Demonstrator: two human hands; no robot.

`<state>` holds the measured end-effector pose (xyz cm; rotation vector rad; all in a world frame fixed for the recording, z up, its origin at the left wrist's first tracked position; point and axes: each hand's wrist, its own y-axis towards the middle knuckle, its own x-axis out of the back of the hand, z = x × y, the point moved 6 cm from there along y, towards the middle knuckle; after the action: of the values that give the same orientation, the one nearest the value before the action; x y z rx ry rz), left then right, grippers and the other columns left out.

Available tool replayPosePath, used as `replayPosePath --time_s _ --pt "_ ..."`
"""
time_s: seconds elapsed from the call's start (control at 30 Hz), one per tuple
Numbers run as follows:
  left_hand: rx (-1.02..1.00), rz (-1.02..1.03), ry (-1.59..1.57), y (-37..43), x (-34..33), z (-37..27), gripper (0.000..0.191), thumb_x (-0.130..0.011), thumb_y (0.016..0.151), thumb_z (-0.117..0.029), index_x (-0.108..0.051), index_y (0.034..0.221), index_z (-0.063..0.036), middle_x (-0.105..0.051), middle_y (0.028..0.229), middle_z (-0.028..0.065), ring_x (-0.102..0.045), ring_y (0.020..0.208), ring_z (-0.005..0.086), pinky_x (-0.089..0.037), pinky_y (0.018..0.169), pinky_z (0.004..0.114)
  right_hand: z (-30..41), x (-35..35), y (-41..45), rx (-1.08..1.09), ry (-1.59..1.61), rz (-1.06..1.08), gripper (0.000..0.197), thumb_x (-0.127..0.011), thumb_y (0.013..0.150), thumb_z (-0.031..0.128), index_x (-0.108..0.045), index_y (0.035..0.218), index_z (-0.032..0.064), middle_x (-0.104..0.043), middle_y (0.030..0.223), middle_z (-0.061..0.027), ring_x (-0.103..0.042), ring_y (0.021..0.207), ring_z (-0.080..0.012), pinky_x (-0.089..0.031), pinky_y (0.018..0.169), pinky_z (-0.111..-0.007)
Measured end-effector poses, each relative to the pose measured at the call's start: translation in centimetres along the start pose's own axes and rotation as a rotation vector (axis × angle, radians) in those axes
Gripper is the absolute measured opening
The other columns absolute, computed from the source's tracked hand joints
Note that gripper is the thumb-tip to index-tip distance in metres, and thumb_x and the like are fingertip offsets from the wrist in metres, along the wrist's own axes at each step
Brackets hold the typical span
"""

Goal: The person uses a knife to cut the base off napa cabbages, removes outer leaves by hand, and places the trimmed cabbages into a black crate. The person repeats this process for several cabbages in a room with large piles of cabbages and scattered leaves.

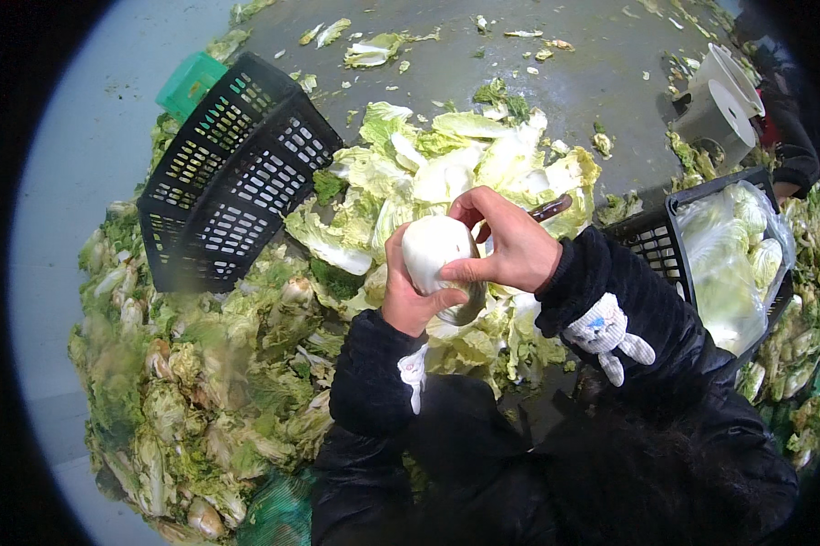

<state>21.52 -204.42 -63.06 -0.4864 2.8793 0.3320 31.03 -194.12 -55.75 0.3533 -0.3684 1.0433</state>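
Note:
A napa cabbage head [432, 252] is held between my two hands, its pale base turned up towards me. My left hand [410, 293] grips it from the left and below, the thumb across its near side. My right hand [509, 246] holds its right side with thumb and fingers and also keeps a knife by its dark riveted handle [550, 207], which sticks out to the right above the wrist; the blade is hidden. Beneath and beyond the hands lies a heap of loose pale cabbage leaves [451, 170].
An empty-looking black slatted crate [246, 177] leans at the left beside a green container [190, 85]. A large pile of cabbages [198, 396] lies below it. At the right, a black crate [683, 239] holds bagged cabbages [724, 252]; beyond are a grey-white bucket [714, 126] and another person's dark sleeve [795, 150].

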Motion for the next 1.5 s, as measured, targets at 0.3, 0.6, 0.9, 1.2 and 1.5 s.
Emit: replayPosePath --time_s 0.3,0.6,0.9,1.2,1.5 --pt "0.039 0.033 0.103 -0.1 -1.3 -1.3 0.108 -0.086 0.054 -0.027 -0.016 0.135 -0.011 -0.039 0.123 0.0113 -0.047 0.111 0.022 -0.043 0.091 0.036 -1.0 -0.1 -1.0 0.013 0.024 0.104 0.063 -0.08 0.061 0.034 -0.042 0.1 0.0009 -0.052 0.088 -0.0121 -0.051 0.08 -0.0205 -0.043 0.07 -0.032" --pt "-0.048 -0.139 0.14 0.1 1.5 0.0 0.109 -0.085 0.054 -0.03 -0.014 0.134 -0.0073 -0.04 0.123 0.0116 -0.046 0.111 0.0224 -0.043 0.093 0.036 -2.1 -0.2 -2.0 0.016 -0.092 -0.017 0.053 -0.077 0.065 0.024 -0.041 0.097 0.0024 -0.05 0.08 -0.0122 -0.051 0.07 -0.0204 -0.043 0.064 -0.031" --pt "0.027 -0.257 -0.642 -0.1 6.8 0.4 0.085 -0.067 0.072 -0.05 -0.029 0.134 -0.0063 -0.04 0.131 0.011 -0.041 0.119 0.0281 -0.037 0.098 0.047 -4.4 0.0 -4.7 -0.085 -0.277 0.165 0.089 -0.08 0.064 0.032 -0.029 0.131 0.003 -0.043 0.12 -0.017 -0.046 0.108 -0.0249 -0.039 0.09 -0.034" --pt "0.024 -0.318 -0.501 1.5 4.9 -4.3 0.101 -0.051 0.067 -0.073 -0.02 0.137 -0.0075 -0.034 0.136 0.0128 -0.034 0.125 0.0285 -0.025 0.105 0.045 -3.3 -4.3 -3.2 -0.338 1.383 0.179 0.061 -0.058 0.084 0.022 -0.029 0.135 0.0057 -0.051 0.117 -0.016 -0.059 0.094 -0.0254 -0.054 0.071 -0.034" --pt "0.145 -0.105 -0.651 2.2 2.3 -1.5 0.09 -0.054 0.073 -0.065 -0.025 0.137 -0.008 -0.039 0.133 0.0104 -0.039 0.122 0.0274 -0.033 0.1 0.044 -3.6 -6.7 -4.4 -0.475 1.735 0.371 0.063 -0.047 0.089 0.041 -0.024 0.138 0.0088 -0.045 0.127 -0.02 -0.055 0.103 -0.0362 -0.052 0.079 -0.047"
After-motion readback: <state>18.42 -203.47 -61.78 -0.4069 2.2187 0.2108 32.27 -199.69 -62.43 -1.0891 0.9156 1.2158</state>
